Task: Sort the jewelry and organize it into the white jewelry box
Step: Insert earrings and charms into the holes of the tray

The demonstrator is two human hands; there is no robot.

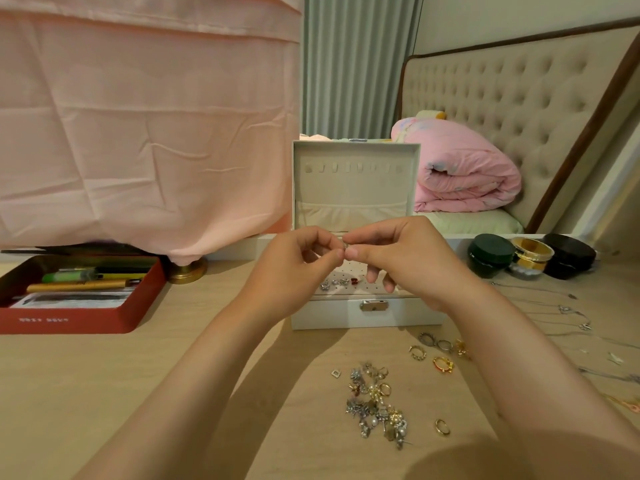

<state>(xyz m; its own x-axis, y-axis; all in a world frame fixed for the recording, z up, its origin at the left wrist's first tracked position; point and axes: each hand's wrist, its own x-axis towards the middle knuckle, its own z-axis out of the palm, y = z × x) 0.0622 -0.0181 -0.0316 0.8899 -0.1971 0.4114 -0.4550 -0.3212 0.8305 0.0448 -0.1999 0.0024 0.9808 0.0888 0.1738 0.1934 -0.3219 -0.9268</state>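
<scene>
Pinching a small silver piece (344, 244), left hand (294, 271) and right hand (407, 259) over open white jewelry box (346, 317) with earrings (337, 283) inside

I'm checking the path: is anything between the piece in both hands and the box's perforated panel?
Nothing visible does. Left hand and right hand pinch the piece above the open white jewelry box; its perforated panel shows below, a few earrings at its front.

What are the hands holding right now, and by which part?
The left hand and right hand together pinch one small silvery piece over the white jewelry box. It is too small and covered to tell which part.
</scene>
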